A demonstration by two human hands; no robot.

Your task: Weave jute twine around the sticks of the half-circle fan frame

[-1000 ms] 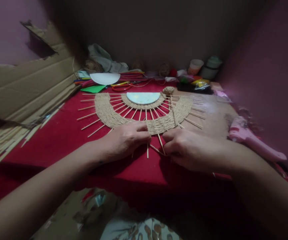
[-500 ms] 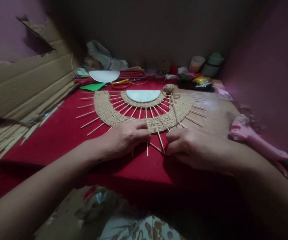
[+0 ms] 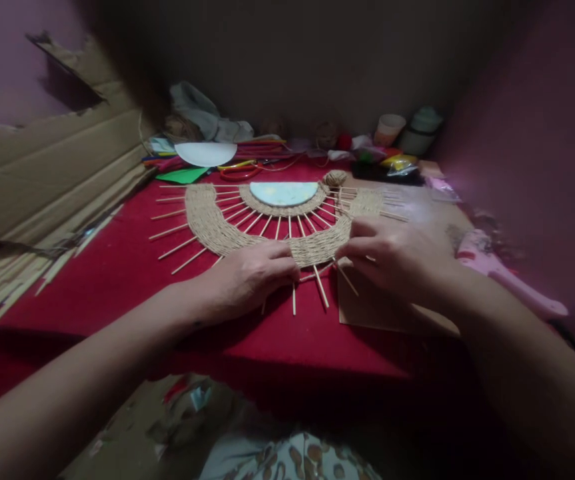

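While the left grip [image 3: 254, 277] clamps the near edge of the woven band [image 3: 317, 251], which spreads just beyond both grips, the right grip [image 3: 392, 257] pinches the twine [image 3: 310, 277]; pulling too hard could skew the sticks [image 3: 322, 288] between them, and a left-grip slip might loosen the band.

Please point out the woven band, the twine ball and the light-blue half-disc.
Woven band [image 3: 228, 237], head view: on its lower left curve.
Twine ball [image 3: 336, 178], head view: middle of its wound side.
Light-blue half-disc [image 3: 284, 193], head view: middle of its flat face.
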